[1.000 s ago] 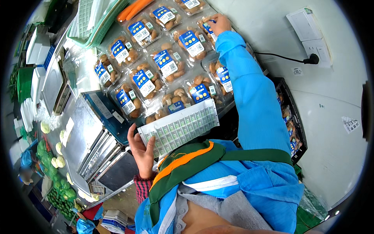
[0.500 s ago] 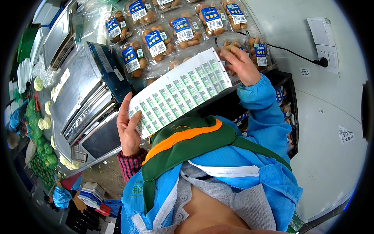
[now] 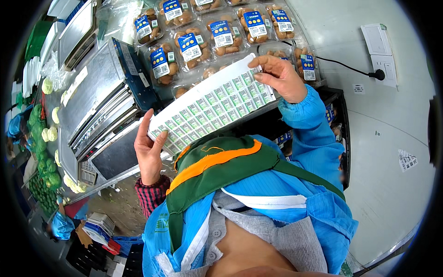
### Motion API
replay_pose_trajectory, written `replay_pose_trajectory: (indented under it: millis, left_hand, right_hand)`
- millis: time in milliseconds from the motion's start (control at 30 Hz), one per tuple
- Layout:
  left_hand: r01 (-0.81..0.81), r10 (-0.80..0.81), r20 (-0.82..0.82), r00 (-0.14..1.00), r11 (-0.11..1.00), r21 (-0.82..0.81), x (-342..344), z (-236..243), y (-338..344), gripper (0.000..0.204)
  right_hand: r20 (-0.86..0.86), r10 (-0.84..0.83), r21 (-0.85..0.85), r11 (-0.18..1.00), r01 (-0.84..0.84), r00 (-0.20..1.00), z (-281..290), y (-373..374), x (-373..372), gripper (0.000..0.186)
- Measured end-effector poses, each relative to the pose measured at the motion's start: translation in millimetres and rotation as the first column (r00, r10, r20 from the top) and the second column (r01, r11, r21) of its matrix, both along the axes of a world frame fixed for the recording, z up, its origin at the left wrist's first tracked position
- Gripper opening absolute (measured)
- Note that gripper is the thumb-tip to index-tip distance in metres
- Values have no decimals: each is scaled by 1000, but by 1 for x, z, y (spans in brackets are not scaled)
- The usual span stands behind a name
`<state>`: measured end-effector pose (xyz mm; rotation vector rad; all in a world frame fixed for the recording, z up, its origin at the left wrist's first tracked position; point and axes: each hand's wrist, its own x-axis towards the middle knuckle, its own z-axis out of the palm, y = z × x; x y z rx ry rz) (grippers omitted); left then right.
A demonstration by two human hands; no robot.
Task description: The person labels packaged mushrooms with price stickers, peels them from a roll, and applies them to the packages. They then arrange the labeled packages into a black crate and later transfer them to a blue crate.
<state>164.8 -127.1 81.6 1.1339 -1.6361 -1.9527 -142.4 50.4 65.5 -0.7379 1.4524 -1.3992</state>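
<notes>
A white sheet of small green-and-white stickers (image 3: 210,111) is held aslant between both hands, in front of my body. My left hand (image 3: 150,154) grips its left end, thumb on the printed face and fingers behind. My right hand (image 3: 282,79) pinches the upper right corner between thumb and forefinger. Just beyond the sheet, several clear plastic boxes (image 3: 189,48) of brown, mushroom-like produce lie in rows, each with a blue-and-white label and most with a small green-and-white sticker. The sheet partly covers the nearest boxes.
A metal-topped machine (image 3: 99,85) with a dark blue side panel stands to the left. At right, a black cable runs to a plug (image 3: 379,74) on a pale wall (image 3: 387,120). A black crate (image 3: 345,134) holds more boxes below. Another person in blue (image 3: 62,225) is far left.
My right hand has shifted its hold, and its thumb now presses the face of the sheet at the upper right corner. The left hand keeps its grip.
</notes>
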Motion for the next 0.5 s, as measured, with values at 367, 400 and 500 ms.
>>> replay_pose_trajectory:
  millis: [367, 400, 500]
  left_hand:
    - [36, 16, 86, 996, 821, -570, 16, 1, -22, 3]
    - [-6, 28, 21, 999, 732, -681, 10, 6, -23, 2]
    - [-111, 82, -75, 994, 812, -573, 5, 16, -22, 10]
  right_hand:
    - [-59, 57, 116, 992, -50, 997, 11, 5, 7, 20]
    - [-55, 13, 56, 998, -10, 998, 12, 3, 12, 18]
    - [-81, -69, -86, 994, 62, 994, 9, -3, 18, 16]
